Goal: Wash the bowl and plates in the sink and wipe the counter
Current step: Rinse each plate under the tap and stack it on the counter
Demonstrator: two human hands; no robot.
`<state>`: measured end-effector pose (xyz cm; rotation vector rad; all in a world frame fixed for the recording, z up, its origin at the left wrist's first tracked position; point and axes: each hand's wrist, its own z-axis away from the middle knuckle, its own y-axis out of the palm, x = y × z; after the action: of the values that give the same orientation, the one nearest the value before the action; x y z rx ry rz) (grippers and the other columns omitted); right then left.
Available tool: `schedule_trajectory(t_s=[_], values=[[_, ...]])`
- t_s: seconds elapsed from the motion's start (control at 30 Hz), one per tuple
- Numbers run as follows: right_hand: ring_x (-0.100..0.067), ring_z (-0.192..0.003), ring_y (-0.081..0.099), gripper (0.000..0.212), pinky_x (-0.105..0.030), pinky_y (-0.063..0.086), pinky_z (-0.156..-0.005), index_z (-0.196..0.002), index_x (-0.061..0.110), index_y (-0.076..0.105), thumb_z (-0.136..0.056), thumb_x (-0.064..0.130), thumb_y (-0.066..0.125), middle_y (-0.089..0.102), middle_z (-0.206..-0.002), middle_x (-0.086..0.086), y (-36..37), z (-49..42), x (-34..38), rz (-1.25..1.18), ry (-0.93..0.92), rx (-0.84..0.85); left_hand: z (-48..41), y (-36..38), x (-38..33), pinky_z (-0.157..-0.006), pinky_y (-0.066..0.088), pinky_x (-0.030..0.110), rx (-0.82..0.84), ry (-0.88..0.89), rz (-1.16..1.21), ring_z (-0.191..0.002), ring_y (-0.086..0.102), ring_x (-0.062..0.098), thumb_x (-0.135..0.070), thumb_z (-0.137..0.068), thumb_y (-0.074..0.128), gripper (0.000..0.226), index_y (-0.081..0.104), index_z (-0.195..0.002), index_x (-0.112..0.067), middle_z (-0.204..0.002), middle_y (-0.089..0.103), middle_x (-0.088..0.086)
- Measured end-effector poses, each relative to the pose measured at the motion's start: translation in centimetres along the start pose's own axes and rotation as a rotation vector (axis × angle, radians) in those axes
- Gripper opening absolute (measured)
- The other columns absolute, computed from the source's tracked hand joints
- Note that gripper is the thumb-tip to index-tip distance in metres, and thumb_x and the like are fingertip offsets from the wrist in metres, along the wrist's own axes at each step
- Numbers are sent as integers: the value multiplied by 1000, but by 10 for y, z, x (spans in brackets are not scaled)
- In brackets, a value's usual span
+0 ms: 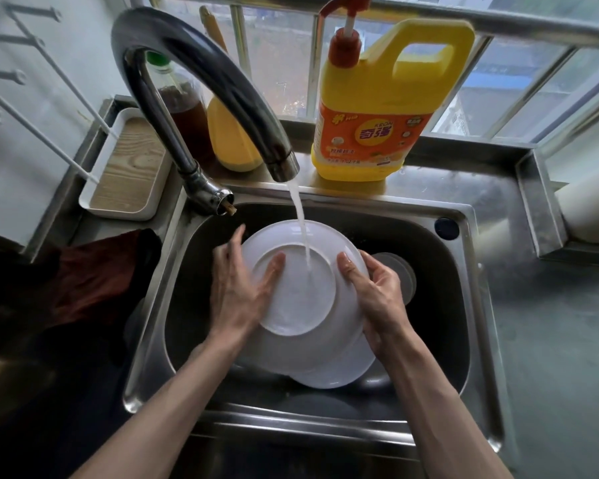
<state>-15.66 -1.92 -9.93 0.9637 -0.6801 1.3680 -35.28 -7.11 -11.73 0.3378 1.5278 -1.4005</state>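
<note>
A white plate [298, 295] is held upside down over the steel sink [478, 305], its base ring up, with water from the faucet [229, 98] running onto it. My left hand [239, 292] grips the plate's left rim, thumb lying across the base. My right hand [377, 295] holds the right rim, thumb on top. Under it lies another white plate [339, 375]. A white dish [400, 271] sits in the sink behind my right hand, partly hidden.
A yellow detergent bottle [377, 108] with a red pump stands on the ledge behind the sink. Beside the faucet are a brown-liquid bottle [184, 105] and an orange bottle [232, 143]. A white tray [128, 167] and a dark red cloth [97, 271] lie left; grey counter [550, 323] lies right.
</note>
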Motion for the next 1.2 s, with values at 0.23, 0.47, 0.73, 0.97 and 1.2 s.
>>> schedule_trajectory(t_s=[0.23,0.47,0.73,0.97,1.2], values=[[-24,-89,78,27,-35,62,-73,-114,21,77,-94,38,74,80,-99,-5,-6,3,3,65,-42,-68,-9,20,-15,-105,42,50,113,2,-202,-129,45,29,-82,-85,30,85,27,-157,-36,-144,36,6],[-28,-74,77,38,-37,62,-68,-93,12,79,-85,49,81,79,-84,-9,-21,3,6,195,13,-87,-16,-9,-11,-75,64,38,266,-326,215,-84,76,16,-74,-61,85,67,71,-103,-23,-96,77,-1],[-37,-90,76,47,-54,62,-87,-95,19,79,-79,63,81,80,-95,-9,-25,-4,-13,176,166,-140,4,-36,-4,-72,64,38,340,-504,677,-95,76,29,-29,-74,84,58,63,-125,-12,-114,75,12],[-25,-106,73,51,-50,58,-98,-124,27,70,-87,60,75,78,-112,0,-4,-2,-35,120,228,-157,35,-49,2,-79,63,32,343,-477,928,-113,71,28,-14,-90,68,48,60,-137,-15,-128,71,13],[-18,-97,74,36,-43,58,-91,-107,25,78,-102,53,56,79,-95,3,7,-7,-24,382,63,-125,34,-59,-14,-75,65,40,476,-674,951,-102,75,32,-24,-91,67,38,69,-126,-10,-117,75,17]])
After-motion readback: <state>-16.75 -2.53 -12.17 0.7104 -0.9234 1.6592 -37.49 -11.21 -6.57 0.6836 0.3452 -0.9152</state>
